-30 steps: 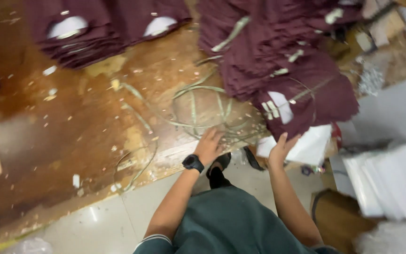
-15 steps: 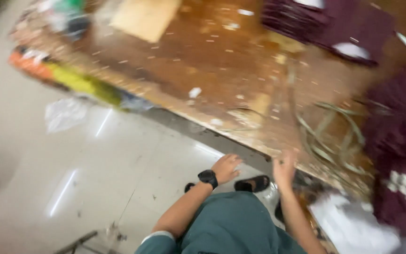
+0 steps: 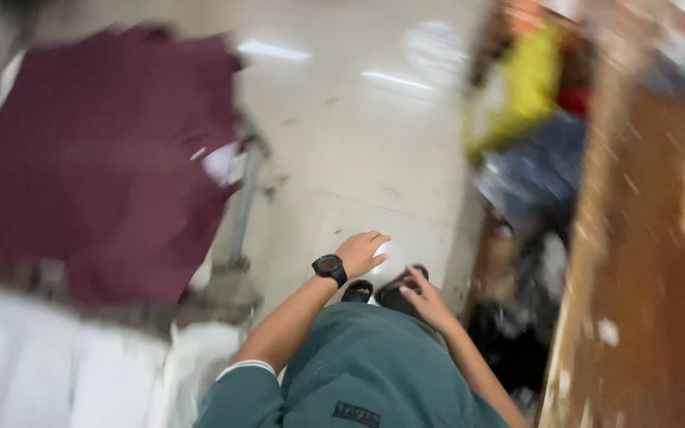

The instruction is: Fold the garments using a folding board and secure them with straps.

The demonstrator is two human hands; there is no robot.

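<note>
A garment workshop or clothing packing room. Maroon cloth [image 3: 105, 158] is lying spread over a stand at the left, with white sheets [image 3: 49, 372] stacked below it. A worn, paint-flecked wooden surface [image 3: 652, 261] is running along the right edge, and coloured fabric scraps [image 3: 529, 119] are piling up beneath it on the pale tiled floor [image 3: 350, 119].

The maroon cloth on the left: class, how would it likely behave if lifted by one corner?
The maroon cloth lies flat and thin with a rumpled edge, so it would probably hang limp and fold. It looks light. Motion blur hides its weave, so slipperiness is unclear.
</note>
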